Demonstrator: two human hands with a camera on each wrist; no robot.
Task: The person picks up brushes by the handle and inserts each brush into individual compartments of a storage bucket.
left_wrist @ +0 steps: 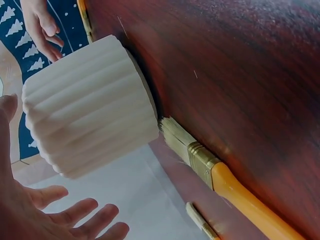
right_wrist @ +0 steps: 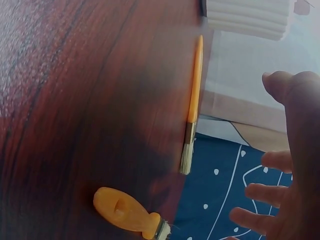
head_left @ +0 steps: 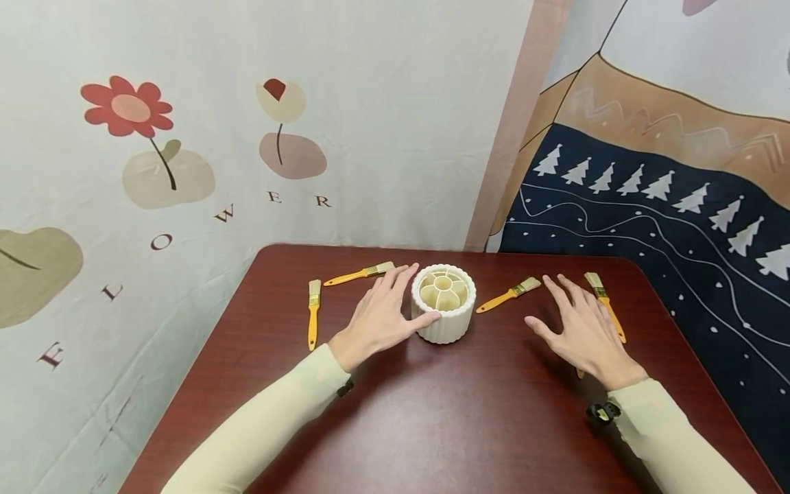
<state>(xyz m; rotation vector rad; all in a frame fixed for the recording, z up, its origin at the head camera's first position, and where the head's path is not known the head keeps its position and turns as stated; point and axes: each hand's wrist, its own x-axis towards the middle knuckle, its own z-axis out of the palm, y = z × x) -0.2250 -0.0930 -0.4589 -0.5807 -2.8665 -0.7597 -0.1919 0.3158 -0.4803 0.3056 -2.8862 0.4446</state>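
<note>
A cream, ribbed round holder (head_left: 446,328) stands upright on the table, with curved dividers forming compartments inside. My left hand (head_left: 384,314) is at its left side, thumb toward the front rim and fingers spread behind. In the left wrist view, a space shows between those fingers and the ribbed wall. Over the table's right side hovers my right hand (head_left: 583,335), fingers spread, holding nothing. Nearest its fingertips lies a yellow-handled paintbrush (head_left: 509,295). Another paintbrush (head_left: 606,307) lies just beyond that hand. Beneath it is a short-handled brush (right_wrist: 122,210), mostly hidden in the head view.
Left of the holder lie two more yellow paintbrushes, one upright in view (head_left: 313,315) and one slanted (head_left: 360,274). The dark red table (head_left: 432,425) meets a flower-printed curtain (head_left: 395,137) at the back. A navy tree-patterned cloth (head_left: 617,226) hangs at the right.
</note>
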